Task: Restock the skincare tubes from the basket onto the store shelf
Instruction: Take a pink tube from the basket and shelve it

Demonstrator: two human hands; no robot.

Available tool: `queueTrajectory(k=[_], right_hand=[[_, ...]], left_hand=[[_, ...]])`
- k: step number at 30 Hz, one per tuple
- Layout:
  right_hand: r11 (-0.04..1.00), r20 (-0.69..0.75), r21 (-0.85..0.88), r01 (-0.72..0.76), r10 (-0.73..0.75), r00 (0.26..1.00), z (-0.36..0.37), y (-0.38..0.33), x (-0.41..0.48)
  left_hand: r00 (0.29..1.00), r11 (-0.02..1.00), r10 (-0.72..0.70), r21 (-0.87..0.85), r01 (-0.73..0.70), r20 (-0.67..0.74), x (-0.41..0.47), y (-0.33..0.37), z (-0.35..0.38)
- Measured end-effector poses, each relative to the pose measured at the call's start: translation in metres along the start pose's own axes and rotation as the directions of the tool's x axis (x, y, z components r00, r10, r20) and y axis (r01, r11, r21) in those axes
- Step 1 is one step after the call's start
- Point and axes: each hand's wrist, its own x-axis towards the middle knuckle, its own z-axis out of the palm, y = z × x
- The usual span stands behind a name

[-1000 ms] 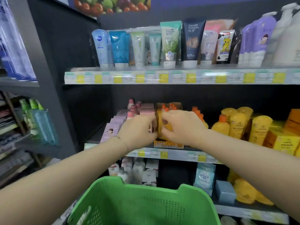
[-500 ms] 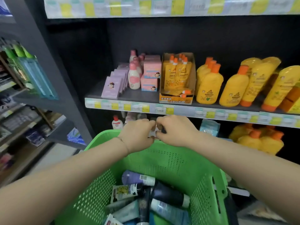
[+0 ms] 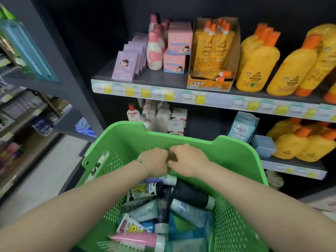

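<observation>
While both my arms reach in from the bottom of the frame, my left hand (image 3: 154, 163) and right hand (image 3: 187, 160) meet knuckle to knuckle at the centre, above the green basket (image 3: 236, 142). The fingers of both are curled under with the backs toward me; I cannot tell whether they pinch anything between them. The skincare tubes (image 3: 189, 211) lie heaped in the bottom of the basket, lower centre: a dark tube (image 3: 190, 195) just below my right wrist, a pink tube (image 3: 138, 240) at the lower edge. The store shelf (image 3: 154, 76) runs across the upper half, carrying lilac packets (image 3: 125, 67) at its left, pink boxes (image 3: 179, 40) beside them, and yellow bottles (image 3: 258, 66) toward the upper right.
</observation>
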Motion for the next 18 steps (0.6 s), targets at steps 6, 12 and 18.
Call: queueTrajectory(k=[6,12,18], right_hand=[[0.997,0.150,-0.074,0.031,-0.020,0.989,0.015,0.005,0.003],[0.981,0.292,-0.167,0.096,-0.044,0.955,0.029,0.002,0.000],[0.968,0.399,-0.217,0.126,-0.029,0.916,0.039,0.002,-0.002]], left_hand=[[0.995,0.998,-0.020,-0.053,0.025,0.103,0.005,-0.013,0.031],[0.976,1.000,0.014,0.003,-0.015,0.217,0.006,-0.018,0.049],[0.941,0.990,0.110,0.050,-0.133,0.322,0.003,-0.017,0.066]])
